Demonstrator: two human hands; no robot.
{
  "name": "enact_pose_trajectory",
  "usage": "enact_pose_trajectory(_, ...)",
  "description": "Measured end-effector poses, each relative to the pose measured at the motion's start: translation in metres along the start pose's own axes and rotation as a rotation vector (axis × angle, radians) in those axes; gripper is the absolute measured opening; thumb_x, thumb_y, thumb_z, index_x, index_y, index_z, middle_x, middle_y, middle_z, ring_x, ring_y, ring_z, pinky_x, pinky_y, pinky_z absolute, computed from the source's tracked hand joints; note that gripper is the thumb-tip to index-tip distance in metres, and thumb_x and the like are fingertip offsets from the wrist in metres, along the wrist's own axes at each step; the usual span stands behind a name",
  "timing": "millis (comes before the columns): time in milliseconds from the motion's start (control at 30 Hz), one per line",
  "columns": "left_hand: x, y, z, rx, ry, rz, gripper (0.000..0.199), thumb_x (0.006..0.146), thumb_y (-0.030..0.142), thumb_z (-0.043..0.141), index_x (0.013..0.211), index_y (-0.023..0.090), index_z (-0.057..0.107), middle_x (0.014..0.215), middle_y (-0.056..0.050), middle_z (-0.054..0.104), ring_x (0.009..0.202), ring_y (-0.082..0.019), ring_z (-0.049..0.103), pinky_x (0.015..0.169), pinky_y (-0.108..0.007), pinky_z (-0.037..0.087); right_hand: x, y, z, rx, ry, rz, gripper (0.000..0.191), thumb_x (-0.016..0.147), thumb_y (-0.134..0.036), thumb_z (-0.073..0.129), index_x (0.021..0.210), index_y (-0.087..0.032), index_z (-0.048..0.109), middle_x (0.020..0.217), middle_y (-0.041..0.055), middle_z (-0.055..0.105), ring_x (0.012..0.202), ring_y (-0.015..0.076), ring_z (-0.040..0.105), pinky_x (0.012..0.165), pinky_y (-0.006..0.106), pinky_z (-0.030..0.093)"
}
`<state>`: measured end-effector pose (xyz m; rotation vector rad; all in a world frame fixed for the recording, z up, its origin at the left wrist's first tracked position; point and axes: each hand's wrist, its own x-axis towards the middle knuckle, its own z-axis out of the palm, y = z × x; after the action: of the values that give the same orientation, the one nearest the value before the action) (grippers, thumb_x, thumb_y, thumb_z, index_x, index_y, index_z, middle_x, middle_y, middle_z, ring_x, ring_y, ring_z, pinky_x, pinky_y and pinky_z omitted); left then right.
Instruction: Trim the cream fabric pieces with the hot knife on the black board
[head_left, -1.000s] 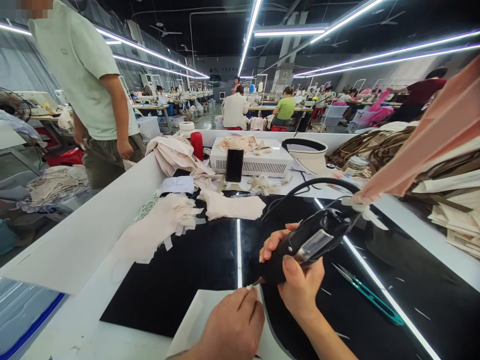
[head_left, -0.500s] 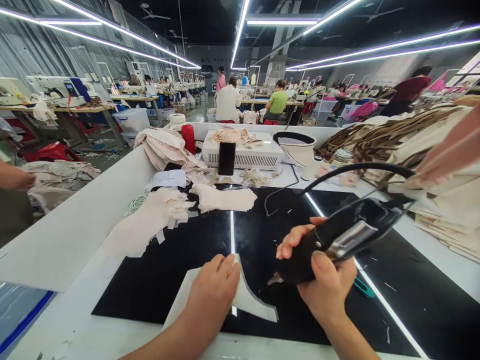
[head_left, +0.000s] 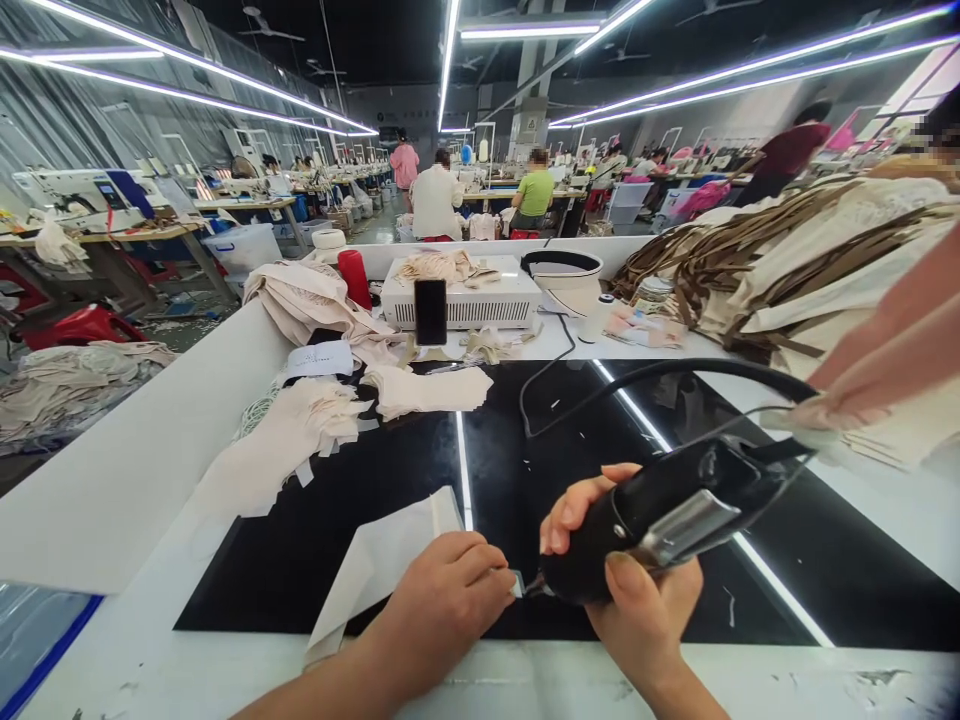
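Head view, nearest first: close to the near edge of the tabletop (head_left: pixel 480 690), the left hand (head_left: pixel 442 600) presses down on a pale fabric piece (head_left: pixel 379 560), its fingertips pinched at the piece's right end. Just beside them the right hand (head_left: pixel 637 590) is wrapped around a black corded hand tool (head_left: pixel 667 505), thumb on its side, its tip touching the fabric edge right at the left fingertips. The tool's cord (head_left: pixel 660 372) loops back over the black mat (head_left: pixel 517 450).

As a judgement, the work on this one piece is under way at its end, and I cannot tell how much of its edge is treated. Further in, toward the left edge of the mat, a loose heap of similar pale pieces (head_left: pixel 300 430) lies, and a folded stack (head_left: pixel 427 390) sits behind it. At the far edge stand a white box (head_left: pixel 487 300) and a phone (head_left: pixel 430 311).
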<state>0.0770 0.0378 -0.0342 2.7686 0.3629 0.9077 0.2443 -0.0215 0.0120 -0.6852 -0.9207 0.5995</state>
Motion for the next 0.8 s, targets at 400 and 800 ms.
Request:
enact_pose_trajectory(400,-0.0048,-0.0045,0.0061,-0.030,-0.051,-0.035,0.022,0.108,0.020,0.052,0.090,0.017,0.065,0.086,-0.001,0.067,0.084,-0.018,0.065,0.079,-0.031,0.058,-0.0057,0.0058,-0.0005,-0.016,-0.013,0.004,0.039,0.094,-0.036,0.074,0.128,-0.029,0.058,0.089,-0.0005,0.065,0.069,0.0139,0.065,0.062,0.030,0.058)
enact_pose_trajectory(800,-0.0065,-0.0031,0.0019,-0.034,-0.013,-0.010,0.027,0.110,0.021,0.049,0.089,0.017,0.064,0.084,-0.001,0.069,0.082,-0.016,0.067,0.078,-0.030,0.056,-0.0066,0.0063,-0.0011,-0.042,-0.008,-0.001,0.039,0.094,-0.035,0.074,0.128,-0.029,0.058,0.089,-0.0004,0.065,0.069,0.0147,0.064,0.061,0.031,0.057)
